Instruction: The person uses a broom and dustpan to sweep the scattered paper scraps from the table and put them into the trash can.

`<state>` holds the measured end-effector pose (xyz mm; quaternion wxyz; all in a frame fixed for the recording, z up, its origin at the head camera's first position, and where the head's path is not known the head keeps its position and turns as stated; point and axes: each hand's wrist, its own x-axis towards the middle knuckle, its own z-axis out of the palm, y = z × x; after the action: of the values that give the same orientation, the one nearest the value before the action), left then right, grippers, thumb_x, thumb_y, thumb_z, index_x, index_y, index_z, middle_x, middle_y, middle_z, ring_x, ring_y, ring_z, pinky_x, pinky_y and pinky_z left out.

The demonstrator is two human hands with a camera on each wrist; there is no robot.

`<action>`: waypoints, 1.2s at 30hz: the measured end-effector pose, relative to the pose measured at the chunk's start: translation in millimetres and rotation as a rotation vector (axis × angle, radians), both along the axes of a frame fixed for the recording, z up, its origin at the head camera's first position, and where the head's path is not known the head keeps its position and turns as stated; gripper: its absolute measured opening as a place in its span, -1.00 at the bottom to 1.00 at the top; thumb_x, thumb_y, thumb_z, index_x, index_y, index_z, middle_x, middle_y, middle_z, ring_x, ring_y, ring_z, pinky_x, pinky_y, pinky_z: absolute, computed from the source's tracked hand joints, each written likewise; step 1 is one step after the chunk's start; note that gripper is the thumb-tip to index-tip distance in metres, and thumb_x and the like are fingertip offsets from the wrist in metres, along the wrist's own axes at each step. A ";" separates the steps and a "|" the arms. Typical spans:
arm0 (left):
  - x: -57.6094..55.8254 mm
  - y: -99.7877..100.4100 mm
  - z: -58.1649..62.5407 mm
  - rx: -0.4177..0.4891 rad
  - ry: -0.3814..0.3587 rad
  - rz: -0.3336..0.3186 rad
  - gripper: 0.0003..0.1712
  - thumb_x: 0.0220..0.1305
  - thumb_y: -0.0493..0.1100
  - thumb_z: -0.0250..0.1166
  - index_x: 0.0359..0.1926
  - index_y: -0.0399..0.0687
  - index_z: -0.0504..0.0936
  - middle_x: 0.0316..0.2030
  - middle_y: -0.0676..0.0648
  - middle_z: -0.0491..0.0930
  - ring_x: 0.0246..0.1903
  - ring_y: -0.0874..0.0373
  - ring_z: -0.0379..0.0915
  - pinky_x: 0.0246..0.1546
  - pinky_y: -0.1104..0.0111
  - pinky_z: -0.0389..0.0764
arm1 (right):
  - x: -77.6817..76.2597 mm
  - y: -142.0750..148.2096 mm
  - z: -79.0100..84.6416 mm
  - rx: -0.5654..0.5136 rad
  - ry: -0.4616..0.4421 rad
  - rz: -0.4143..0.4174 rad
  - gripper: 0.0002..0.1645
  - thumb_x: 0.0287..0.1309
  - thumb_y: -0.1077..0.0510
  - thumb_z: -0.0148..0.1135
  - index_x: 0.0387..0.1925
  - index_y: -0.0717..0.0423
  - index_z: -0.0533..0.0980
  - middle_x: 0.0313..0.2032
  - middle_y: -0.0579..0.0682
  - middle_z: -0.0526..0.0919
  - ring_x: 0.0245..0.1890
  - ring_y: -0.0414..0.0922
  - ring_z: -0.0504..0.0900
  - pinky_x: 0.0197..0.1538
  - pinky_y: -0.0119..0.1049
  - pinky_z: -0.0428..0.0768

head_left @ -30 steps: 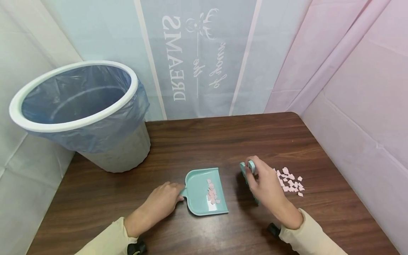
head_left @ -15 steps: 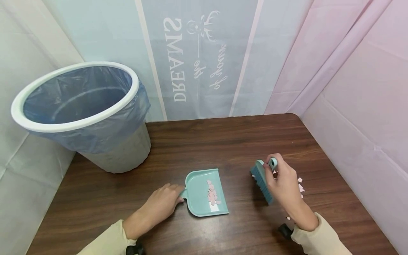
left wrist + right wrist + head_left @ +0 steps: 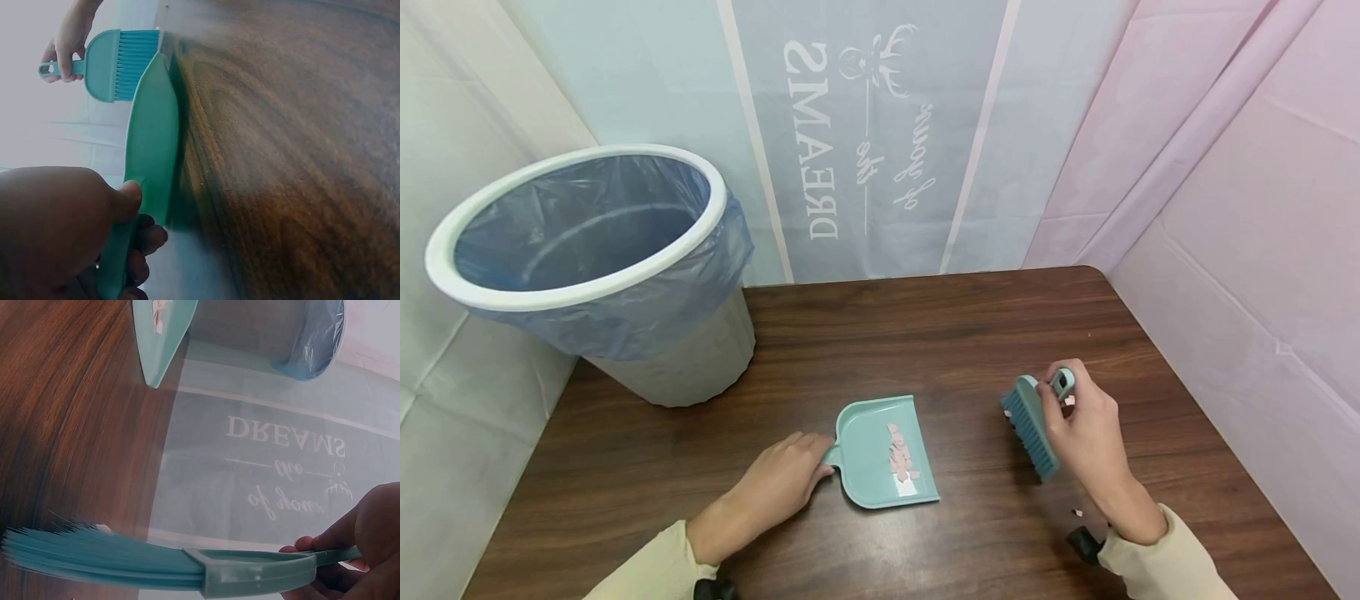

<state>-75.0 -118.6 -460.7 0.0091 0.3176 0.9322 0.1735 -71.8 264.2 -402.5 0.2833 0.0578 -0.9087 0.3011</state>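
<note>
I see brush [image 3: 1028, 427] gripped in right hand [image 3: 1086, 421], bristle row slanting roughly parallel to mouth of dustpan [image 3: 861, 450]; dustpan apart, leftward, left hand [image 3: 784, 477] gripping handle; loose scrap [image 3: 1077, 512] nearer right hand.

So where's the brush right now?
In the head view, the brush is in the right hand, over the right half of the table, with the dustpan to its left.

A cloth-walled booth [image 3: 1232, 250] is seen; whether home or workplace cannot be told. The desk [image 3: 880, 342] is enclosed along its far edge by a blue-grey curtain [image 3: 906, 246] printed with reversed lettering [image 3: 812, 158], and at both sides by pale sheets [image 3: 460, 117].
</note>
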 end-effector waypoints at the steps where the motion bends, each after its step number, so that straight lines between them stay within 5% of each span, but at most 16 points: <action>1: -0.2 -0.3 -1.1 -0.001 0.007 -0.002 -0.71 0.39 -0.15 0.35 0.05 -0.17 0.62 -0.12 -0.04 0.67 -0.17 0.11 0.56 -0.13 0.19 0.65 | 0.0 0.0 0.1 0.001 -0.002 -0.001 -0.73 0.15 0.49 0.34 -0.20 0.22 0.47 -0.40 0.03 0.65 -0.54 -0.29 0.50 -0.48 -0.64 0.43; 10: -0.9 -1.6 0.9 -0.001 0.032 0.015 -0.71 0.37 -0.17 0.36 0.00 -0.25 0.59 -0.13 -0.07 0.67 -0.20 0.15 0.55 -0.16 0.23 0.65 | 0.1 -0.7 1.4 0.002 -0.008 -0.005 -0.72 0.16 0.49 0.35 -0.20 0.20 0.46 -0.42 0.03 0.64 -0.53 -0.29 0.51 -0.48 -0.64 0.44; 21: -3.7 -10.9 23.8 0.011 0.038 0.021 -0.71 0.38 -0.17 0.36 0.00 -0.26 0.58 -0.13 -0.07 0.65 -0.20 0.14 0.53 -0.19 0.23 0.65 | 0.8 -1.3 1.9 0.002 -0.012 -0.017 -0.71 0.14 0.49 0.36 -0.20 0.19 0.46 -0.40 0.04 0.64 -0.51 -0.25 0.51 -0.47 -0.64 0.42; 28: -6.9 -21.2 49.8 0.013 0.052 0.010 -0.72 0.39 -0.16 0.36 -0.01 -0.25 0.59 -0.13 -0.05 0.66 -0.23 0.18 0.52 -0.23 0.26 0.63 | 1.5 -1.6 2.3 0.002 -0.021 -0.021 -0.70 0.14 0.49 0.36 -0.19 0.20 0.46 -0.40 0.05 0.64 -0.52 -0.23 0.51 -0.48 -0.63 0.43; 36: -8.6 -34.3 79.1 -0.006 -0.013 -0.036 -0.73 0.42 -0.14 0.33 0.01 -0.21 0.60 -0.17 0.01 0.64 -0.21 0.18 0.52 -0.27 0.27 0.61 | 2.5 -1.5 1.5 0.000 -0.030 -0.024 -0.71 0.15 0.48 0.36 -0.19 0.20 0.46 -0.39 0.06 0.66 -0.49 -0.20 0.54 -0.46 -0.64 0.45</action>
<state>-83.6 -152.9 -381.7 0.0194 0.3331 0.9268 0.1724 -69.3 262.7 -401.0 0.2731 0.0420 -0.9135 0.2986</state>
